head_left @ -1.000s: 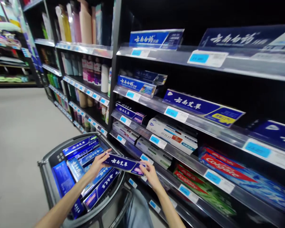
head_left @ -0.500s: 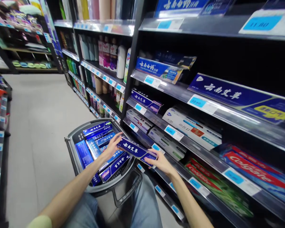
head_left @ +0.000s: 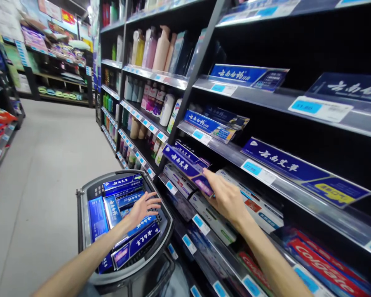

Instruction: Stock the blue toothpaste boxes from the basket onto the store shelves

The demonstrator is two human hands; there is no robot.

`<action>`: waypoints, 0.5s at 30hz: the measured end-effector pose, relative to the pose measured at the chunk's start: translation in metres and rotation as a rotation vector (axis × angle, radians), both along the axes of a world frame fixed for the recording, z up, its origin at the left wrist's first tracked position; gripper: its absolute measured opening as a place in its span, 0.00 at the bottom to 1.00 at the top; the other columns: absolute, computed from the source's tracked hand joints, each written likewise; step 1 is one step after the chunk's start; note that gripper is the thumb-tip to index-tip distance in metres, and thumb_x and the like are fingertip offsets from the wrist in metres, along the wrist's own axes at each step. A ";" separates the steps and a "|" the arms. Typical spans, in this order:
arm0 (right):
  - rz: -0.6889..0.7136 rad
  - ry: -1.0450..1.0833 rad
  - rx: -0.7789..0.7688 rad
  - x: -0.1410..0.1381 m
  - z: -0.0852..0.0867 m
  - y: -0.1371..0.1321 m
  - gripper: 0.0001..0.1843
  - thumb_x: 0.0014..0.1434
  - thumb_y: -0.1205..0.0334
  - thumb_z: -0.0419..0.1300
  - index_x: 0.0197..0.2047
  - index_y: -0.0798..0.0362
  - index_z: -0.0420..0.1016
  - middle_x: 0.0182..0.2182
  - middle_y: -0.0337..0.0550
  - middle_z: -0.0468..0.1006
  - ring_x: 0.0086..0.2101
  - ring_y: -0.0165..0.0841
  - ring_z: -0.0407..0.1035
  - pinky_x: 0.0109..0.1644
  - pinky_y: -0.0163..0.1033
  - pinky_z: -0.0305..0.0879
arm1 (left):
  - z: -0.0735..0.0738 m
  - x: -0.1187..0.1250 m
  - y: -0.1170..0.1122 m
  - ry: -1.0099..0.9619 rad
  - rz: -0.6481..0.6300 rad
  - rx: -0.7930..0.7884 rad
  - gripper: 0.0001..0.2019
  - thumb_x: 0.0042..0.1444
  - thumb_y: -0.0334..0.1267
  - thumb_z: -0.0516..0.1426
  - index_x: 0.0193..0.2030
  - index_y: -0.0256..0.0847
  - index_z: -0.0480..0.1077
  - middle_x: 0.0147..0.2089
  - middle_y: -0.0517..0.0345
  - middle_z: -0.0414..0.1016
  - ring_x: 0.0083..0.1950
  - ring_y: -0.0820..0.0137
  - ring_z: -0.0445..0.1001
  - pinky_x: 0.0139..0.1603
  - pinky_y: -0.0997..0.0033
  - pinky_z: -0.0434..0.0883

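A dark blue toothpaste box point(head_left: 184, 166) is gripped at its right end by my right hand point(head_left: 225, 196). It is held tilted in front of a shelf where similar dark blue boxes point(head_left: 188, 152) stand; whether it touches the shelf, I cannot tell. My left hand point(head_left: 143, 209) hovers over the grey shopping basket point(head_left: 167, 239), its fingers spread and nothing in them. Inside the basket lie several blue toothpaste boxes point(head_left: 136, 247), some crosswise and some lengthwise.
White toothpaste boxes point(head_left: 176, 179) sit on the shelf below. Red Colgate boxes point(head_left: 321, 258) are at the lower right. A price-tagged shelf edge point(head_left: 259, 169) juts out beside my right arm. Bottles point(head_left: 160, 49) fill the shelves further along. Grey floor point(head_left: 49, 165) runs along the left.
My right hand has carried the toothpaste box up to the shelf. My left hand has let go of that box and is now over the basket. The view has tilted upward.
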State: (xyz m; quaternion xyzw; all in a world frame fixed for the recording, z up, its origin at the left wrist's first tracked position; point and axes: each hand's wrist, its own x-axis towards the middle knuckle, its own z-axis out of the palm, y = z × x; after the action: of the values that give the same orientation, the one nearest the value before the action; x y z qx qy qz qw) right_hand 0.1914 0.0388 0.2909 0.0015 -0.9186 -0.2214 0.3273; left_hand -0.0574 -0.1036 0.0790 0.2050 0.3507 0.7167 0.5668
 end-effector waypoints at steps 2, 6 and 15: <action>-0.097 0.031 0.096 -0.012 0.009 0.022 0.32 0.63 0.71 0.53 0.70 0.61 0.55 0.61 0.62 0.69 0.59 0.47 0.68 0.59 0.49 0.72 | 0.001 0.002 -0.002 0.026 -0.029 -0.009 0.27 0.65 0.55 0.50 0.62 0.37 0.64 0.54 0.39 0.75 0.46 0.59 0.76 0.46 0.57 0.75; -0.344 0.019 0.015 -0.038 0.017 0.059 0.27 0.65 0.68 0.52 0.67 0.63 0.60 0.62 0.63 0.69 0.57 0.49 0.70 0.56 0.49 0.74 | -0.002 0.003 -0.002 0.058 -0.067 -0.024 0.28 0.64 0.58 0.49 0.58 0.36 0.67 0.50 0.40 0.76 0.45 0.58 0.76 0.45 0.57 0.75; -0.438 -0.045 -0.762 -0.070 0.034 0.126 0.30 0.66 0.49 0.53 0.66 0.53 0.64 0.58 0.54 0.74 0.62 0.45 0.64 0.69 0.50 0.54 | -0.006 0.000 -0.003 0.097 -0.099 -0.028 0.30 0.63 0.62 0.49 0.55 0.36 0.69 0.47 0.41 0.76 0.44 0.57 0.76 0.45 0.57 0.74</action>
State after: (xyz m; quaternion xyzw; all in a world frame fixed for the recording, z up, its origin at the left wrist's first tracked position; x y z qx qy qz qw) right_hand 0.1215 0.1648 0.3250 -0.3091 -0.9203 0.0694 0.2296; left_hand -0.0578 -0.1068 0.0728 0.2487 0.3771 0.6721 0.5867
